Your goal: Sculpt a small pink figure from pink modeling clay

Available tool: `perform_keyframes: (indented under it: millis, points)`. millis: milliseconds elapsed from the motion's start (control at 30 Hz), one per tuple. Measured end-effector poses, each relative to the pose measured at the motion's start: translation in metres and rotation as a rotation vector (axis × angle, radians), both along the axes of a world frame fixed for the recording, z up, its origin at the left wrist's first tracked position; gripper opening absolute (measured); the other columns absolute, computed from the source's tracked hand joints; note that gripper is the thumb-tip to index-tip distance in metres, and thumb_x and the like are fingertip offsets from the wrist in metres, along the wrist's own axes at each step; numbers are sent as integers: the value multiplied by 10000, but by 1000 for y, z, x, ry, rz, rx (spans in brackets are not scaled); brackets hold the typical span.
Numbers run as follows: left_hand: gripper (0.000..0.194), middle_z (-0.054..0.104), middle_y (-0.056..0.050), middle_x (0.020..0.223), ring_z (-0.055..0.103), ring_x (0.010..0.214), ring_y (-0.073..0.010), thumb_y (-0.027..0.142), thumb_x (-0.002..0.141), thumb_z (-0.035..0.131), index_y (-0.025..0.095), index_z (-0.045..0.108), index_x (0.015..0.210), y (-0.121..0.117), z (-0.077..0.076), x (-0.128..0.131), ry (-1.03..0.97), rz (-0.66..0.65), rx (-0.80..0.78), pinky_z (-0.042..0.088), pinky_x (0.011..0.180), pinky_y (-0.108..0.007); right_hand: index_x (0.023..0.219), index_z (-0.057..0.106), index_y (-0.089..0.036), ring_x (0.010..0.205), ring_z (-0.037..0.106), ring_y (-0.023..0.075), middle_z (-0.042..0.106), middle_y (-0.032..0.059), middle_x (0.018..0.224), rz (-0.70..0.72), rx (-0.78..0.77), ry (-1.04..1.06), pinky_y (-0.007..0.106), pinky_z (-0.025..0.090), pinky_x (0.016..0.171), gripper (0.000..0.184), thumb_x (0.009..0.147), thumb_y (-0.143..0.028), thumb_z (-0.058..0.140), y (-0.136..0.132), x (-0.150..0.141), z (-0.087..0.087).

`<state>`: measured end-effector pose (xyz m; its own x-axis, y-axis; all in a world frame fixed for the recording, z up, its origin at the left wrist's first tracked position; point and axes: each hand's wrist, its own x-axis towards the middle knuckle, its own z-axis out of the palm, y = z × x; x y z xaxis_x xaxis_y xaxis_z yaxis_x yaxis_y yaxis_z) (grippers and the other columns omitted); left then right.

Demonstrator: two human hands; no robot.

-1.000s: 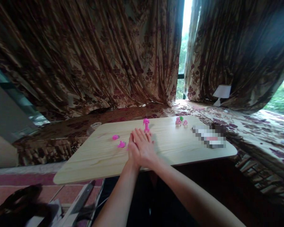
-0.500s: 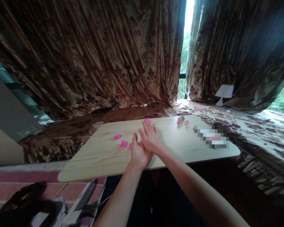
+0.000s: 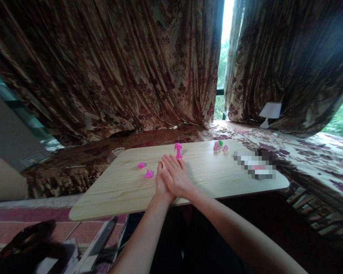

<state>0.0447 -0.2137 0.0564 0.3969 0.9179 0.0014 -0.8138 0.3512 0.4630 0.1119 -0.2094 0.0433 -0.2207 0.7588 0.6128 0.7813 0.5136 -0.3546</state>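
My right hand (image 3: 177, 177) lies across my left hand (image 3: 162, 186), palm to palm, over the near part of the table (image 3: 111, 194). The right fingers are straight and point toward the far edge. Most of the left fingers are covered by the right hand. The palms are closed on each other, and what is between them, if anything, is hidden. Just beyond the fingertips stands a bright pink upright figure (image 3: 178, 151). To the left lie a pink lump (image 3: 142, 165) and a pink irregular piece (image 3: 149, 174).
Small pale pink pieces (image 3: 216, 146) and a green one (image 3: 220, 143) sit near the far right edge. A blurred-out flat object (image 3: 255, 165) lies at the right. A clear container (image 3: 116, 153) is by the left back corner. Behind stand a white lamp (image 3: 270, 112) and patterned curtains (image 3: 131, 68).
Both hands have shifted slightly left and nearer to me, with the right sliding over the left. More of the pink figure shows now; a pink piece beside my left hand is now hidden.
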Motion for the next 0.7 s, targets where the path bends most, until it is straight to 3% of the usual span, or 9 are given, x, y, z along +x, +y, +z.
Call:
perform_keyframes:
  millis: [100, 233, 367, 500, 567, 633, 700]
  points:
    - [569, 439, -65, 1374, 280, 1333, -249, 548, 845, 319, 218, 463, 1284, 1, -6, 0, -35, -78, 27, 232, 1086, -466, 1376, 327, -167, 1342, 243, 209, 329, 95, 1438, -119, -49, 73, 444, 206, 1061, 467, 953, -317, 200, 5, 3, -3]
    - [518, 493, -41, 1328, 292, 1328, -253, 531, 866, 269, 252, 506, 1233, 2, -12, -1, -29, -13, -24, 252, 1065, -491, 1369, 346, -189, 1351, 212, 192, 370, 35, 1421, 54, 46, 7, 399, 135, 1099, 455, 947, -334, 257, 6, 5, -2]
    - [576, 475, -99, 1338, 331, 1304, -279, 547, 840, 337, 180, 478, 1262, 0, -10, -1, -57, -108, 49, 259, 1065, -477, 1344, 384, -104, 1331, 263, 228, 375, 119, 1408, -100, -71, 95, 432, 193, 1066, 472, 955, -294, 196, 5, 7, -2]
    - [526, 511, -66, 1307, 348, 1296, -266, 522, 858, 306, 224, 485, 1253, 0, -8, -2, -48, -61, -20, 281, 1053, -467, 1357, 364, -177, 1354, 198, 186, 373, 46, 1419, 104, 5, 17, 417, 113, 1102, 454, 936, -329, 288, 0, 5, -4]
    - [533, 494, -72, 1324, 341, 1299, -271, 526, 854, 316, 218, 482, 1255, -3, -9, -2, -76, -87, 17, 283, 1051, -472, 1307, 435, -174, 1339, 237, 206, 407, 70, 1394, 56, -88, 90, 457, 121, 1087, 421, 934, -307, 291, 5, 8, 0]
    - [546, 469, -106, 1342, 351, 1292, -283, 517, 849, 334, 185, 475, 1259, -7, -11, -3, -115, -154, 75, 289, 1041, -493, 1218, 527, -164, 1288, 332, 245, 486, 109, 1323, 31, -251, 196, 491, 187, 1051, 385, 924, -311, 328, 17, 16, 10]
    - [546, 471, -144, 1330, 378, 1272, -291, 494, 846, 355, 148, 475, 1251, -11, -15, -4, -146, -203, 87, 306, 1025, -508, 1111, 605, -159, 1136, 504, 240, 614, 113, 1154, 72, -338, 237, 440, 335, 970, 386, 923, -348, 327, 28, 26, 23]
